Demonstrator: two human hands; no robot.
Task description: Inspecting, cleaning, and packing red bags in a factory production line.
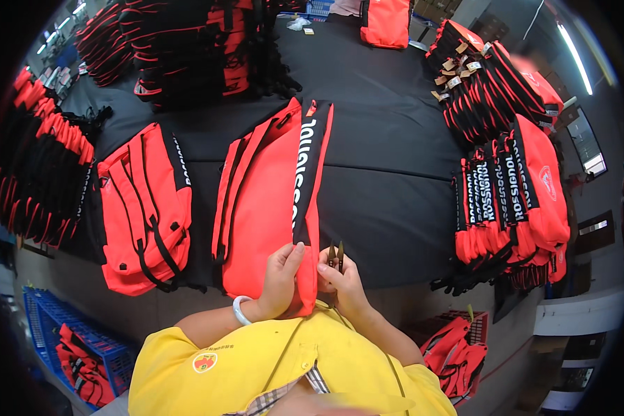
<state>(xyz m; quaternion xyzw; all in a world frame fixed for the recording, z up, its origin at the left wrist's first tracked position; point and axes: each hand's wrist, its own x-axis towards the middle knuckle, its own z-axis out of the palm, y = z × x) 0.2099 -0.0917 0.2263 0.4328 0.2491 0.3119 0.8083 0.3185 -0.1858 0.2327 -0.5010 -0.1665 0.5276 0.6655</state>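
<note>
A red and black bag (267, 215) with white lettering down its black side band stands tilted on the black-covered table in front of me. My left hand (279, 277) is closed on the bag's near side edge, thumb on top. My right hand (342, 283) is closed round a pair of thread snips (335, 255), their two pointed blades sticking up past the fingers. That hand rests against the bag's right edge. Left of this bag lies another red bag (142, 208) with its shoulder straps facing up.
Stacked red and black bags (513, 197) stand at the right, with tagged ones (489, 90) behind. More piles (41, 159) fill the left and far left. A blue crate (76, 340) and a red crate (480, 329), both holding red bags, sit below the table's front edge.
</note>
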